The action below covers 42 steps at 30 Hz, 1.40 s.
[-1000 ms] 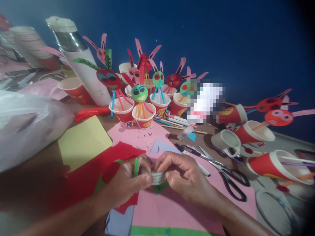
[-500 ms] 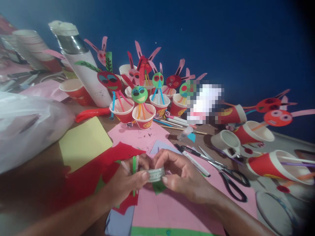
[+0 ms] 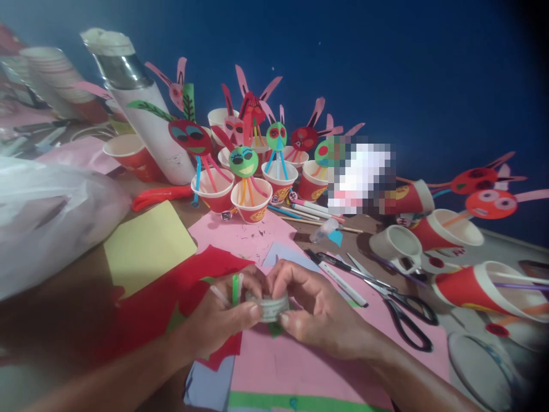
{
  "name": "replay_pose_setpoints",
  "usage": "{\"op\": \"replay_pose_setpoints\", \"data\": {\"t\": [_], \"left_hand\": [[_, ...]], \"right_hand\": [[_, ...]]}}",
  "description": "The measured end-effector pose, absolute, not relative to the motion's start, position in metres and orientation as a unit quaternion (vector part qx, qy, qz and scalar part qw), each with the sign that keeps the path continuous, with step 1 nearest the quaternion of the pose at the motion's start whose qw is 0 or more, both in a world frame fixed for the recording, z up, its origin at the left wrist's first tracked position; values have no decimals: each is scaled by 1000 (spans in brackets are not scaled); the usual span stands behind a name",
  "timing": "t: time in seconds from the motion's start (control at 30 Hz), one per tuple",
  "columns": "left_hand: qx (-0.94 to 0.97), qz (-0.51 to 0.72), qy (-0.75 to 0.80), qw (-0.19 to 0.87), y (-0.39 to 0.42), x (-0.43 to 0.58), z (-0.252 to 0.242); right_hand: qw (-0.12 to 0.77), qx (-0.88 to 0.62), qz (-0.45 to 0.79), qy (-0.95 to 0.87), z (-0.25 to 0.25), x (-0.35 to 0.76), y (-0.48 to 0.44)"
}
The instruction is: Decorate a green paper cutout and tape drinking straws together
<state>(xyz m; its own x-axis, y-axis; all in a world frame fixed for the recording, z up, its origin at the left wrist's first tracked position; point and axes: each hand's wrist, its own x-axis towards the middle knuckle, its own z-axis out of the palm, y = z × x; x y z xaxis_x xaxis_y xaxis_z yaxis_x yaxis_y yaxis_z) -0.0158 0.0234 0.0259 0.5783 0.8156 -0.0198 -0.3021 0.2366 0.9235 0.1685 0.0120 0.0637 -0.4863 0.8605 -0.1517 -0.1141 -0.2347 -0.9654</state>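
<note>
Between my two hands is a small roll of clear tape (image 3: 274,309), its rounded side facing me. My left hand (image 3: 231,306) is closed, thumb on the roll's left side, and a green straw (image 3: 235,289) with pale sticks or straws (image 3: 219,296) pokes out between its fingers. On the other side, my right hand (image 3: 311,306) pinches the roll with its thumb below and bent fingers above. Under the hands lies pink paper (image 3: 295,366), with a red cut sheet (image 3: 171,292) to the left. A bit of green paper (image 3: 274,329) shows just beneath the roll.
Scissors (image 3: 403,312) and a white marker (image 3: 343,283) lie right of my hands. Behind stand paper cups (image 3: 251,200) with paper-faced straw figures, and a leaning thermos (image 3: 146,114). A plastic bag (image 3: 51,223) and yellow paper (image 3: 150,243) are left; a white mug (image 3: 394,249) is right.
The tape roll has shifted slightly and shows more of its side. The straws in my left hand stick out less below it. Both hands keep their hold.
</note>
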Motion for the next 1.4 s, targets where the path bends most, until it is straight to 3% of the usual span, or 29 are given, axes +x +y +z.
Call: {"op": "replay_pose_setpoints", "data": {"t": [0.3,0.7,1.2,1.4], "left_hand": [[501,365,298,726,24,-14,28],[486,371,260,747,23,-13,30],[350,334,275,831,24,-18,27],[313,330,251,855,26,-15,32]], "right_hand": [[334,-469,602,-554,72,161,6],[317,-473,559,-603,76,168,5],[358,-396,665,-522,71,175,11],[402,-377,522,-651,60,175,18]]}}
